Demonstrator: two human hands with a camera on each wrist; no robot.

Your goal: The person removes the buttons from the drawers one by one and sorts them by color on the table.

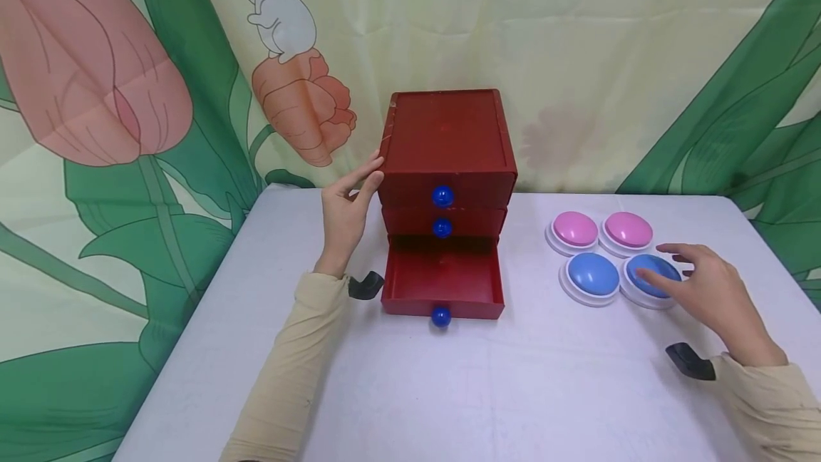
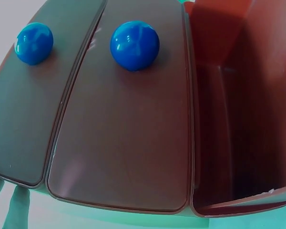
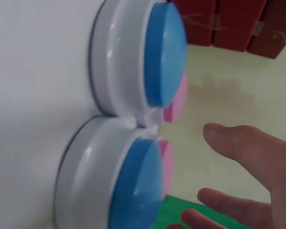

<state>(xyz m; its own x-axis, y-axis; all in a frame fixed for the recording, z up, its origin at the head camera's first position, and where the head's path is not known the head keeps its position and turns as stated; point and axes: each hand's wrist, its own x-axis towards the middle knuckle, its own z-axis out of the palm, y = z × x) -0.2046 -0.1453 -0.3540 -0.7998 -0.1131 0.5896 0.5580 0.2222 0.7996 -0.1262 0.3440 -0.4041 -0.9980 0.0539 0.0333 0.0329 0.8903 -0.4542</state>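
Note:
A dark red chest of drawers [image 1: 449,134] with round blue knobs stands at the back of the table. Its bottom drawer [image 1: 442,276] is pulled out, and no object shows inside it. My left hand [image 1: 346,209] rests against the chest's left side near the top, fingers extended; in the left wrist view only fingertips [image 2: 16,210] show at the lower left corner. My right hand [image 1: 712,291] hovers by the right-hand blue button [image 1: 653,273], fingers loosely bent and apart. In the right wrist view the thumb [image 3: 224,138] stands clear of the blue domes.
Beside that button sits another blue button [image 1: 590,275]. Behind them are two pink buttons [image 1: 575,229], all on white bases. A white cloth covers the table [image 1: 462,391]. A printed curtain [image 1: 577,70] hangs right behind the chest.

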